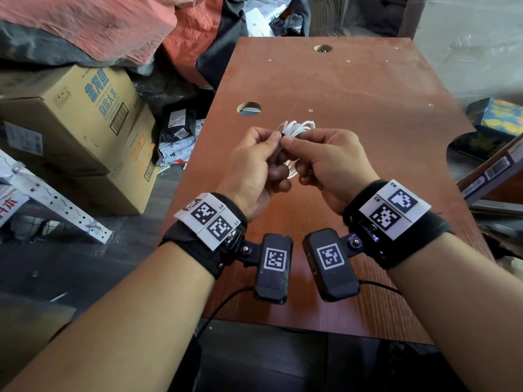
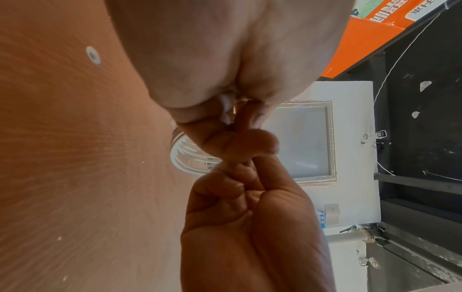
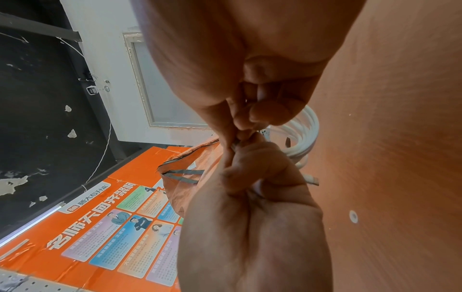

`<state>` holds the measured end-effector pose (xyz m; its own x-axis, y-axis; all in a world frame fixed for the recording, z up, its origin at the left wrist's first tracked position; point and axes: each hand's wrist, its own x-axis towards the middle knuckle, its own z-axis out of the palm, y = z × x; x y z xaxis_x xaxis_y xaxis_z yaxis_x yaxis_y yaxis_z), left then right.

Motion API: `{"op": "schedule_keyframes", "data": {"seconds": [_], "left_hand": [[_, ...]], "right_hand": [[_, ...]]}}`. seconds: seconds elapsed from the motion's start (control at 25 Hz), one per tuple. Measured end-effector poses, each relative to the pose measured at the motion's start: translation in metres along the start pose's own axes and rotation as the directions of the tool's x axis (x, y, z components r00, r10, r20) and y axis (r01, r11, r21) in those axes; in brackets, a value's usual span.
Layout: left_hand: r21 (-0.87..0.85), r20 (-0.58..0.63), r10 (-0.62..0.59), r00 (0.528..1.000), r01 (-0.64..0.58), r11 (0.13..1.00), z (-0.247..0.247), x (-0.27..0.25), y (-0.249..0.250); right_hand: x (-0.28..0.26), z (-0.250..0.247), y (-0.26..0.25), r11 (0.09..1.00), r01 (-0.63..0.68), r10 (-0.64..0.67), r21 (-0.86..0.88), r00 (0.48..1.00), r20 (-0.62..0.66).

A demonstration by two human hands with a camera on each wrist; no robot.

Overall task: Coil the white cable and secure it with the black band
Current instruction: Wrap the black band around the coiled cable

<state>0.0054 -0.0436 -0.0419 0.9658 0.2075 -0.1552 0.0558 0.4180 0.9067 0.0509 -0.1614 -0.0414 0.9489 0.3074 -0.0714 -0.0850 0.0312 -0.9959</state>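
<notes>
The white cable [image 1: 297,127] is wound into a small coil held above the brown table [image 1: 353,89]. Both hands meet at it. My left hand [image 1: 272,140] pinches the black band [image 1: 276,153], a dark strip lying against the coil under the left thumb. My right hand [image 1: 292,142] grips the coil from the right, thumb tip pressed next to the left thumb. Loops of the cable [image 2: 186,159] stick out beyond the fingers in the left wrist view. The right wrist view shows the cable [image 3: 306,132] loops and one plug end [image 3: 313,181] hanging free. Most of the band is hidden by fingers.
The table has round holes [image 1: 248,108] just beyond the hands and near the far edge. Cardboard boxes [image 1: 85,114] and bags pile up on the left. Printed boxes [image 1: 498,120] and flat packages lie off the table's right edge.
</notes>
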Motion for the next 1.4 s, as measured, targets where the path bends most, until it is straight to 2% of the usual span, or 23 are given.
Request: {"op": "schedule_keyframes", "data": {"seconds": [0.2, 0.44, 0.76, 1.08, 1.28, 1.4], "left_hand": [[0.058, 0.012, -0.022, 1.000, 0.021, 0.998, 0.001, -0.001, 0.001], [0.248, -0.044, -0.013, 0.999, 0.023, 0.969, -0.001, 0.000, 0.000], [0.240, -0.078, 0.012, 0.997, 0.007, 0.971, -0.009, 0.004, 0.002], [0.370, -0.091, 0.100, 0.991, -0.060, 0.927, -0.014, 0.006, 0.004], [0.334, -0.007, 0.030, 1.000, -0.026, 0.942, -0.012, 0.004, 0.007], [0.340, -0.017, 0.034, 0.999, -0.026, 0.940, -0.011, 0.003, 0.006]], "right_hand": [[0.001, 0.000, 0.001, 1.000, -0.010, 0.010, -0.014, 1.000, -0.015], [0.002, -0.002, 0.002, 0.999, -0.020, 0.017, -0.036, 0.997, -0.070], [0.002, -0.004, -0.001, 1.000, -0.018, 0.017, -0.017, 0.997, -0.073], [0.000, -0.009, -0.004, 0.998, -0.059, 0.060, 0.019, 0.997, -0.050], [0.002, -0.002, -0.004, 0.996, -0.068, 0.072, 0.053, 0.995, -0.075], [0.003, 0.002, -0.003, 0.995, -0.099, 0.100, 0.034, 0.993, -0.054]]}}
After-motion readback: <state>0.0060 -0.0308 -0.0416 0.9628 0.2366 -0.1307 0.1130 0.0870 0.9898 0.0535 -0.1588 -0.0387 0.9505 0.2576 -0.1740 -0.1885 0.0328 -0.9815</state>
